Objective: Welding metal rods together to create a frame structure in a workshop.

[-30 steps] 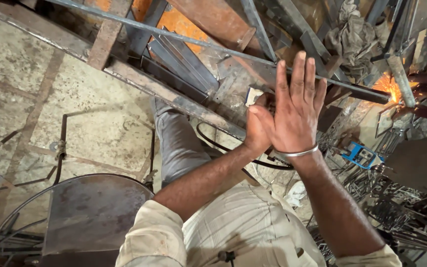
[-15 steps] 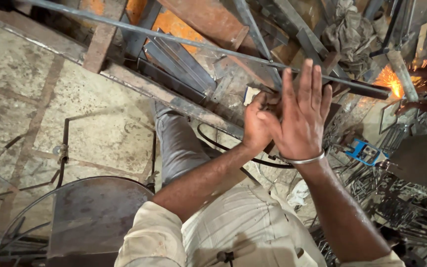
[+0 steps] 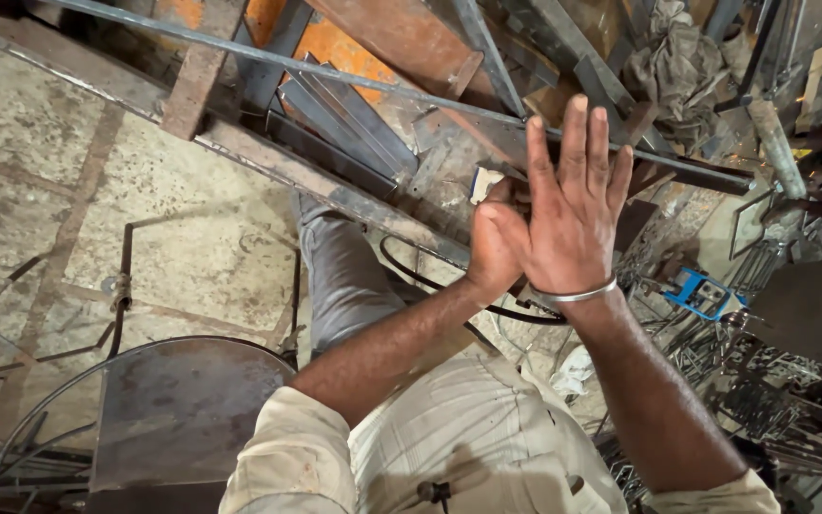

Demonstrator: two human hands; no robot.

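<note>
Plainly, with the right hand spread flat and the left hand curled against its palm around a small pale piece peeking out at 12 o'clock, that piece could slip into the steel scrap below and be lost.

A stained stone floor carries rusty steel bars, a wire frame, a round metal sheet and a black cable.

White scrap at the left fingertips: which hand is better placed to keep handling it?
Probably left. The left hand is curled beside the white scrap, while the right hand is open flat, fingers spread.
</note>
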